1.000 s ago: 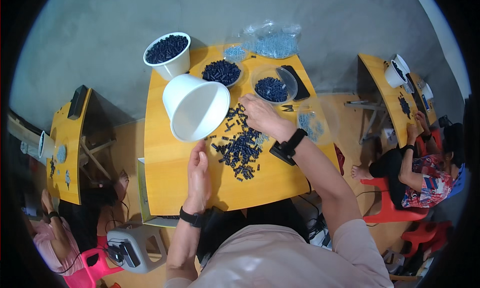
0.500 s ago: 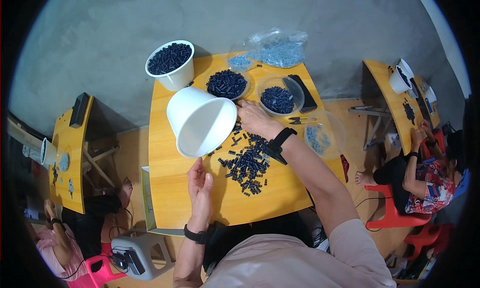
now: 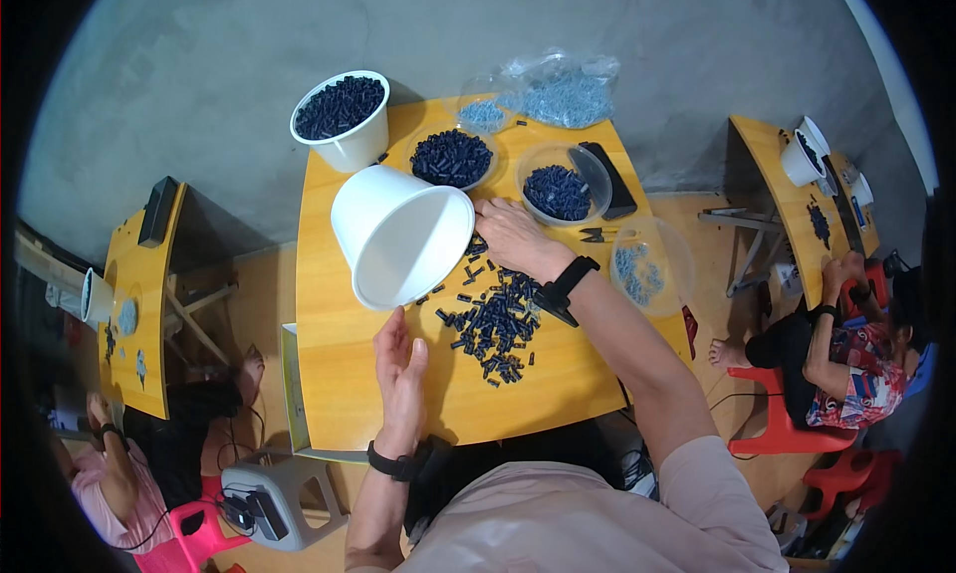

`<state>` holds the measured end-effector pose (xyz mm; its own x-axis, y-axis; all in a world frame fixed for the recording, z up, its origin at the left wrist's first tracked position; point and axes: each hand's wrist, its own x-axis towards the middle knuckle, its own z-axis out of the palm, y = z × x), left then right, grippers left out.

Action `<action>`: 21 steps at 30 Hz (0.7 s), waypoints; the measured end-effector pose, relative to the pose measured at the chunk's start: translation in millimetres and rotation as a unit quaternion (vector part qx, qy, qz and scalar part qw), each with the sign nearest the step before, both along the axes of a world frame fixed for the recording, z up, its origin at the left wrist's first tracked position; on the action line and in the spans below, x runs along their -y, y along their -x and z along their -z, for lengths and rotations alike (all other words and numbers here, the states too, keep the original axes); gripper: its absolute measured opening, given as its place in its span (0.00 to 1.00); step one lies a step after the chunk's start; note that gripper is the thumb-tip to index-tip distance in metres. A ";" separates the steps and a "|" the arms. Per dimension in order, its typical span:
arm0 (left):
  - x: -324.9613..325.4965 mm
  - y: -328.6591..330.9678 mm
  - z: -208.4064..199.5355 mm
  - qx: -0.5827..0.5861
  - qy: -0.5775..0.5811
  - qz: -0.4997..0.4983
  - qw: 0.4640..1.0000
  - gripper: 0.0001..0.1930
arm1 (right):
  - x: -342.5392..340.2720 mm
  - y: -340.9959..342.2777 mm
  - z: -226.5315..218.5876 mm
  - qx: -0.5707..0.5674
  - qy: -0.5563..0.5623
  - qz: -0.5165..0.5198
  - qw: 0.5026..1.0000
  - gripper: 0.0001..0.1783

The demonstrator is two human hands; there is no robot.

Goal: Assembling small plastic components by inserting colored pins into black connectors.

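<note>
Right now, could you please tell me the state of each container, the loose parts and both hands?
Tipped tub: on its side, mouth toward the person, empty, held by the right hand.
Upright tub: full of dark parts.
Black-parts bowl: heaped.
Clear bowl: partly filled.
Edge bowl: a few pale-blue parts.
Bags: lying slumped.
Pile: spilled loose on the table.
Left hand: open, flat, holding nothing.

A single head-worn fisheye view looks steeply down from above the person onto the yellow table [image 3: 329,374], which fills the centre. The person's chest and forearms enter from the near, lower edge, close to the lens. Straight edges bow toward the dark circular rim. The grey floor lies far, with neighbouring tables at the left and right margins.
</note>
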<state>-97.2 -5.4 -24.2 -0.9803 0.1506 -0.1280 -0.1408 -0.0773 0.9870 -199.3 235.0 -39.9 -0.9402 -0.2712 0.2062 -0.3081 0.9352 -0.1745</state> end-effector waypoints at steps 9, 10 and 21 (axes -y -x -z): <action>-4.6 0.9 5.4 0.012 -0.054 0.023 0.998 0.28 | -1.4 -30.6 -13.5 0.010 0.035 -0.059 0.998 0.15; -5.1 0.5 3.8 0.012 -0.055 0.023 0.998 0.28 | -2.1 -33.8 -14.0 0.006 0.053 -0.071 0.996 0.14; 5.0 12.9 -0.4 -0.065 0.001 -0.117 0.991 0.27 | 2.0 -41.2 -23.5 0.033 0.101 -0.021 0.994 0.17</action>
